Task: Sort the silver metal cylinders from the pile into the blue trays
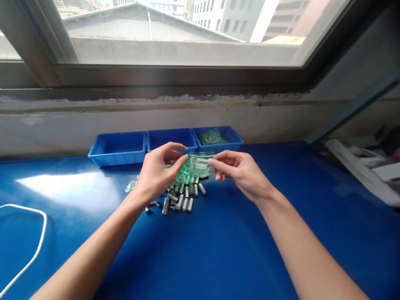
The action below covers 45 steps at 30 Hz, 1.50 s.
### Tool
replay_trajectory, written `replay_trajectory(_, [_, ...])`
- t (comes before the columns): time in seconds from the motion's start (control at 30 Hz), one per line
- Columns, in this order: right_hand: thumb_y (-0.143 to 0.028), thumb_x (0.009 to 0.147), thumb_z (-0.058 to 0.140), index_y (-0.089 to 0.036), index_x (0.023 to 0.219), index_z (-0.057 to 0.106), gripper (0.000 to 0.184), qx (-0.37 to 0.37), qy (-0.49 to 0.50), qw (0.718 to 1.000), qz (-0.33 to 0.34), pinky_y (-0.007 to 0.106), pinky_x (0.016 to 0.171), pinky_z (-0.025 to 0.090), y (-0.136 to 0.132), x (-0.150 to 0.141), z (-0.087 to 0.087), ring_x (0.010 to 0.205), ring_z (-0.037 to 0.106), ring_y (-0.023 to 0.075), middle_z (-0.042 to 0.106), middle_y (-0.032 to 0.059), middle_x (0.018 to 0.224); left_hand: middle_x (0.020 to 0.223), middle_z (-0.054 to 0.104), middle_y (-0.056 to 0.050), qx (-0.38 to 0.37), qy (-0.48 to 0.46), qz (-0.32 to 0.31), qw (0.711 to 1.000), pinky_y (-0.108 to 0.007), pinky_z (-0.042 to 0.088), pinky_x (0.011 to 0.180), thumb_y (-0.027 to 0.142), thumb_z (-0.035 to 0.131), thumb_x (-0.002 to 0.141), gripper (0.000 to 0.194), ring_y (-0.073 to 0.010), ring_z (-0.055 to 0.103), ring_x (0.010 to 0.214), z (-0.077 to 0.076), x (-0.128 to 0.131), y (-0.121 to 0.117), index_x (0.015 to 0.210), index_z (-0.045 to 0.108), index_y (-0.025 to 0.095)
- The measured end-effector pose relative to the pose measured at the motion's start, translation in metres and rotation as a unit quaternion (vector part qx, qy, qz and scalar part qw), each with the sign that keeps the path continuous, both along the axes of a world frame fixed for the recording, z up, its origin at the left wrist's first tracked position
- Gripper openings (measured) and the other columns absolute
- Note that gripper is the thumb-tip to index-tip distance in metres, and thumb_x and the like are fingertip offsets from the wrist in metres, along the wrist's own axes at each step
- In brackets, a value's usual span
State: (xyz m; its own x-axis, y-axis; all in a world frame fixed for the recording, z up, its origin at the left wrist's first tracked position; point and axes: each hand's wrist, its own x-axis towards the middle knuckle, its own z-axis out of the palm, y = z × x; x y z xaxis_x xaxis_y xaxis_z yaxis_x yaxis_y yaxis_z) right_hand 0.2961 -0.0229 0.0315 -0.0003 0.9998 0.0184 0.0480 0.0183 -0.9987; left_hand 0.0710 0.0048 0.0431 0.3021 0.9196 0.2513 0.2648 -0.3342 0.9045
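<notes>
A small clear plastic bag (204,155) with a few long metal pieces inside is held up between my hands. My right hand (239,170) pinches its right side between thumb and fingers. At the bag's left edge, my left hand (161,169) is curled with the thumb tip against the plastic; its other fingertips are partly hidden. Under and in front of the bag lies a pile of silvery hexagonal metal standoffs (182,202). Green-tinted plastic bags (182,176) lie behind the pile, partly covered by my left hand. A few small dark screw-like pieces (148,210) rest left of the pile.
Three blue bins stand joined along the wall: a left bin (120,158), a middle bin (170,135) and a right bin (237,140) holding green-tinted bags. A white cable (44,224) curves across the blue tabletop (215,266) at left. Blurred items stand at far right.
</notes>
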Motion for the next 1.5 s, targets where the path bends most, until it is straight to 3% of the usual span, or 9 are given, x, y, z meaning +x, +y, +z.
replay_trajectory(0.13, [-0.038, 0.063, 0.093, -0.019, 0.085, 0.074, 0.035, 0.009, 0.12, 0.983, -0.141, 0.022, 0.061, 0.056, 0.013, 0.003, -0.01, 0.068, 0.072, 0.0132, 0.075, 0.0007, 0.075, 0.102, 0.078, -0.006, 0.12, 0.096, 0.008, 0.988, -0.034, 0.055, 0.089, 0.034, 0.061, 0.095, 0.02, -0.0213, 0.071, 0.096, -0.004, -0.001, 0.002, 0.103, 0.073, 0.02])
replay_trajectory(0.3, [-0.027, 0.061, 0.092, -0.02, 0.09, 0.075, 0.034, 0.003, 0.204, 0.963, -0.176, 0.023, 0.084, 0.061, 0.024, 0.009, -0.018, 0.097, 0.076, 0.0164, 0.08, 0.0046, 0.097, 0.111, 0.076, -0.009, 0.221, 0.189, -0.049, 0.956, -0.041, 0.051, 0.1, 0.033, 0.056, 0.099, 0.024, -0.0272, 0.063, 0.112, -0.016, -0.002, 0.004, 0.105, 0.075, 0.019])
replay_trajectory(0.47, [-0.045, 0.077, 0.082, -0.017, 0.089, 0.074, 0.032, 0.03, -0.037, 0.986, -0.162, 0.028, 0.064, 0.059, 0.015, 0.006, -0.016, 0.071, 0.075, 0.0183, 0.078, 0.007, 0.083, 0.121, 0.074, -0.01, 0.249, 0.24, -0.085, 0.935, -0.045, 0.048, 0.107, 0.031, 0.052, 0.101, 0.031, -0.0298, 0.057, 0.123, -0.024, -0.001, 0.003, 0.12, 0.072, 0.017])
replay_trajectory(0.57, [-0.051, 0.079, 0.078, -0.017, 0.091, 0.076, 0.036, 0.067, -0.218, 0.967, -0.116, 0.029, 0.065, 0.055, 0.008, -0.004, -0.016, 0.07, 0.071, 0.018, 0.077, 0.0063, 0.083, 0.122, 0.074, -0.012, 0.232, 0.255, -0.078, 0.935, -0.046, 0.049, 0.108, 0.032, 0.053, 0.1, 0.036, -0.032, 0.055, 0.126, -0.026, -0.001, 0.003, 0.128, 0.069, 0.014])
replay_trajectory(0.77, [-0.034, 0.081, 0.075, -0.02, 0.1, 0.079, 0.025, 0.14, -0.293, 0.944, -0.054, 0.028, 0.066, 0.052, 0.006, -0.014, -0.023, 0.063, 0.063, 0.0145, 0.078, 0.0038, 0.086, 0.121, 0.074, -0.01, 0.227, 0.243, -0.053, 0.942, -0.042, 0.052, 0.104, 0.031, 0.059, 0.096, 0.038, -0.0296, 0.059, 0.123, -0.031, -0.002, 0.004, 0.13, 0.068, 0.016])
replay_trajectory(0.9, [-0.027, 0.086, 0.071, -0.022, 0.092, 0.08, 0.012, 0.192, -0.246, 0.948, -0.067, 0.03, 0.075, 0.055, 0.008, -0.012, -0.026, 0.078, 0.07, 0.0186, 0.079, 0.0041, 0.09, 0.124, 0.073, -0.01, 0.248, 0.224, -0.051, 0.941, -0.042, 0.052, 0.104, 0.029, 0.065, 0.092, 0.04, -0.0292, 0.06, 0.122, -0.033, -0.003, 0.007, 0.13, 0.068, 0.017])
replay_trajectory(1.07, [-0.035, 0.085, 0.077, -0.022, 0.093, 0.076, 0.016, 0.194, -0.071, 0.976, -0.067, 0.03, 0.079, 0.055, 0.008, -0.017, -0.023, 0.083, 0.07, 0.0179, 0.075, 0.0029, 0.09, 0.117, 0.076, -0.009, 0.257, 0.161, -0.03, 0.952, -0.037, 0.051, 0.101, 0.03, 0.064, 0.096, 0.025, -0.0259, 0.065, 0.115, -0.028, 0.001, 0.006, 0.115, 0.073, 0.018])
replay_trajectory(1.23, [-0.04, 0.082, 0.081, -0.022, 0.094, 0.073, 0.023, 0.17, 0.008, 0.982, -0.083, 0.025, 0.073, 0.052, 0.004, -0.022, -0.021, 0.08, 0.065, 0.0144, 0.071, 0.0011, 0.089, 0.08, 0.074, -0.002, 0.138, 0.087, -0.012, 0.987, -0.024, 0.047, 0.07, 0.035, 0.064, 0.096, 0.025, -0.0152, 0.065, 0.075, -0.013, 0.004, 0.0, 0.085, 0.073, 0.015])
replay_trajectory(1.5, [-0.04, 0.082, 0.081, -0.019, 0.09, 0.077, 0.023, 0.096, 0.053, 0.993, -0.032, 0.027, 0.064, 0.055, -0.003, -0.019, -0.021, 0.062, 0.066, 0.0139, 0.072, 0.0006, 0.072, 0.076, 0.07, -0.003, 0.044, 0.054, -0.029, 0.997, -0.023, 0.046, 0.066, 0.047, 0.06, 0.095, 0.039, -0.0163, 0.063, 0.075, -0.005, 0.005, -0.003, 0.08, 0.072, 0.013])
